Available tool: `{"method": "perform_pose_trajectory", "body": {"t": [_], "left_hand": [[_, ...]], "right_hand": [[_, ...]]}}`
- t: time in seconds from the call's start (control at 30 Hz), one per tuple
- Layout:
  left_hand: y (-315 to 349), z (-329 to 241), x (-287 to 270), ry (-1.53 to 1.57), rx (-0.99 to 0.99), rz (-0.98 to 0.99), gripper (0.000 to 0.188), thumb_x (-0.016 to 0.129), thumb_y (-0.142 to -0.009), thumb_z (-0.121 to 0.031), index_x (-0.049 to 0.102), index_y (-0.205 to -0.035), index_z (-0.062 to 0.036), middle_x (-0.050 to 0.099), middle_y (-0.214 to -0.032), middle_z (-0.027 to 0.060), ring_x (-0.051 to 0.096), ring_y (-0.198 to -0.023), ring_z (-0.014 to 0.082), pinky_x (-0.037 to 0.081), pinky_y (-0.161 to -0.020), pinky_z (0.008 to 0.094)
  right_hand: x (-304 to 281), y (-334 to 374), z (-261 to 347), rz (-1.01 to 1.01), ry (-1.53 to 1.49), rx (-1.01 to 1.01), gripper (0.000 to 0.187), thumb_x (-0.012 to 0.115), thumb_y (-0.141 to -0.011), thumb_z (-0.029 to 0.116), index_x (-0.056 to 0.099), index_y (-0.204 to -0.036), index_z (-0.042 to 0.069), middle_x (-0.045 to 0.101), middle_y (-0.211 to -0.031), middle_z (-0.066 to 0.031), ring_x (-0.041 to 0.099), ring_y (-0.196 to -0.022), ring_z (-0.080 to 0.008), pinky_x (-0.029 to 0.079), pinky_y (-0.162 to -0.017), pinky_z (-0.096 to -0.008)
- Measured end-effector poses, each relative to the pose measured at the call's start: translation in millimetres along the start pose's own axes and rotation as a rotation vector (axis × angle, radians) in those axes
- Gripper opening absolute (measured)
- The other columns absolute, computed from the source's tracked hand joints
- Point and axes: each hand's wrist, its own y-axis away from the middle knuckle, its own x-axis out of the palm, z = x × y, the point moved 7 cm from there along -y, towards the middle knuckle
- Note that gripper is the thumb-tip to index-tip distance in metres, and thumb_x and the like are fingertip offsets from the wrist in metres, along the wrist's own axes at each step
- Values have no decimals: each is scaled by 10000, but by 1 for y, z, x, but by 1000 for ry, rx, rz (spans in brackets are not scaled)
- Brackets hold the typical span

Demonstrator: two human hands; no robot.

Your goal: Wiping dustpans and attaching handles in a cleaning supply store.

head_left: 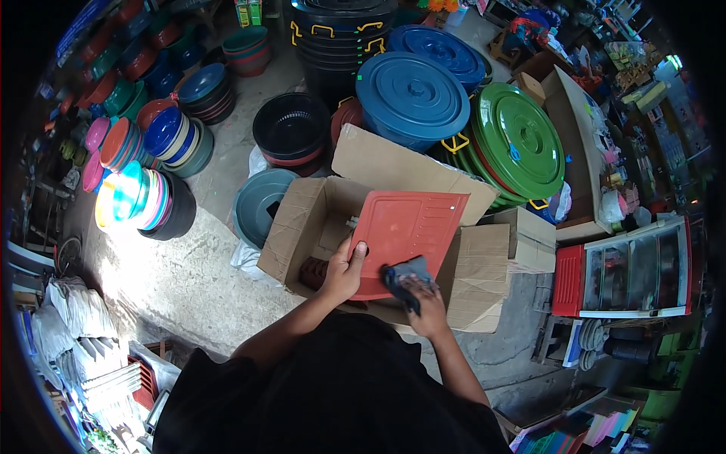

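My left hand (345, 275) grips the left edge of a flat red plastic panel (401, 227), thumb on its face. The panel is tilted over an open cardboard box (291, 227) and has ribbed grooves along its far and right sides. My right hand (425, 304) presses a bunched dark grey cloth (408, 271) against the panel's lower right part. Within the box, left of the panel, a dark reddish piece (313, 272) shows partly; the panel hides much of the inside.
Large lidded tubs, one blue (412, 94) and one green (522, 140), stand beyond the box. A grey basin (261, 204) and black basin (291, 129) are at its left. Stacked coloured basins (144, 197) stand farther left. A red-and-white drawer unit (571, 280) lies at right.
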Motion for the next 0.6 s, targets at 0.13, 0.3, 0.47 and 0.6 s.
{"method": "perform_pose_trajectory", "body": {"t": [0.13, 0.3, 0.47, 0.6], "left_hand": [[-4, -4, -3, -34, 0, -2, 402, 472, -1030, -303, 520, -1294, -4, 651, -1061, 104, 586, -983, 147, 456, -897, 306], [-4, -2, 0, 2, 27, -69, 392, 478, -1028, -295, 528, -1289, -6, 645, -1048, 97, 582, -966, 147, 461, -883, 307], [-5, 13, 8, 66, -42, 7, 357, 482, -1030, -280, 551, -1255, -11, 646, -1004, 67, 566, -928, 112, 466, -851, 286], [-8, 14, -1, 83, -102, 35, 349, 476, -1034, -283, 560, -1239, -13, 643, -968, 39, 547, -891, 77, 467, -828, 270]], "right_hand": [[8, 16, -50, -203, 33, 257, 574, 564, -835, 178, 478, -1401, 129, 425, -1490, -95, 347, -1406, -294, 206, -1155, -517], [32, -9, 11, -295, -182, 173, 584, 556, -883, 246, 438, -1433, 85, 304, -1539, -201, 234, -1449, -361, 188, -1150, -512], [13, -57, 77, -337, -175, -24, 636, 610, -835, 208, 434, -1425, 46, 264, -1554, -207, 220, -1452, -374, 202, -1145, -520], [-15, -88, 71, -357, -171, -165, 720, 674, -773, 185, 424, -1438, 68, 294, -1544, -194, 256, -1444, -354, 208, -1140, -534]]}}
